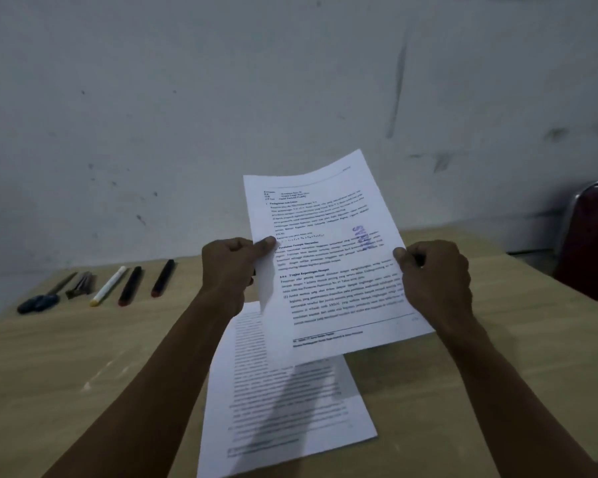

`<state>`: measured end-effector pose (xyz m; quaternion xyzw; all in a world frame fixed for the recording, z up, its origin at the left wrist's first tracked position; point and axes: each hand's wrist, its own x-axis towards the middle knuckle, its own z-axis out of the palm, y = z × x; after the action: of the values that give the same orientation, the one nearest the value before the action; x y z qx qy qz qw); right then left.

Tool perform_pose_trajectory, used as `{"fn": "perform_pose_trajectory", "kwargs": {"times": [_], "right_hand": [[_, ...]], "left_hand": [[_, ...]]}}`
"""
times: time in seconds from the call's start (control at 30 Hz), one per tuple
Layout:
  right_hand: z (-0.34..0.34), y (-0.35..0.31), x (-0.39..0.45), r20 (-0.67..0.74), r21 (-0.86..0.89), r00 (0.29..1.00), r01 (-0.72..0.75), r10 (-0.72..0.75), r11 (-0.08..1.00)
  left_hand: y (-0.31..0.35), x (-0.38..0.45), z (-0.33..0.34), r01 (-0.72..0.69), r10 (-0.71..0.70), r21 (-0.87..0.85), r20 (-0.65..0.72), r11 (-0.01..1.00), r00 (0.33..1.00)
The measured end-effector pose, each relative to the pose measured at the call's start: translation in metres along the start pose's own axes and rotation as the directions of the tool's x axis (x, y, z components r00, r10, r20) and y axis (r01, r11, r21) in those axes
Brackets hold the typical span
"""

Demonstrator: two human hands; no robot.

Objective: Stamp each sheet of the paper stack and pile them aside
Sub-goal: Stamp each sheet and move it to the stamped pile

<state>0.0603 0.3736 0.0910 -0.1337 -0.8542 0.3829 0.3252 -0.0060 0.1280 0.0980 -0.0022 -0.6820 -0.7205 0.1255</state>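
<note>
Head view: both hands (328,270) pinch stamped sheet (328,263) above stack (283,426).

Left hand (233,267) and right hand (432,270) pinch stamped sheet (328,257) by its side edges above paper stack (283,419); pens (128,284) at 9 o'clock on bench (83,357).

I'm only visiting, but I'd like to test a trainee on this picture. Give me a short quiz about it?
1. True or false: the lifted sheet already bears a blue stamp mark.
2. How many hands grip that sheet?
3. Where do the pens lie: A) left of the paper stack, B) on the chair, C) under the stack?

Key: 1 true. 2 two: the left hand holds its left edge and the right hand its right edge. 3 A.
</note>
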Motion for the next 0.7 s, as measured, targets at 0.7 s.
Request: {"fn": "perform_pose_trajectory", "kwargs": {"times": [0.7], "right_hand": [[-0.035, 0.192, 0.160, 0.004, -0.587, 0.948, -0.255, 0.317, 0.769]], "left_hand": [[-0.055, 0.076, 0.278, 0.041, -0.261, 0.554, 0.323, 0.831, 0.910]]}}
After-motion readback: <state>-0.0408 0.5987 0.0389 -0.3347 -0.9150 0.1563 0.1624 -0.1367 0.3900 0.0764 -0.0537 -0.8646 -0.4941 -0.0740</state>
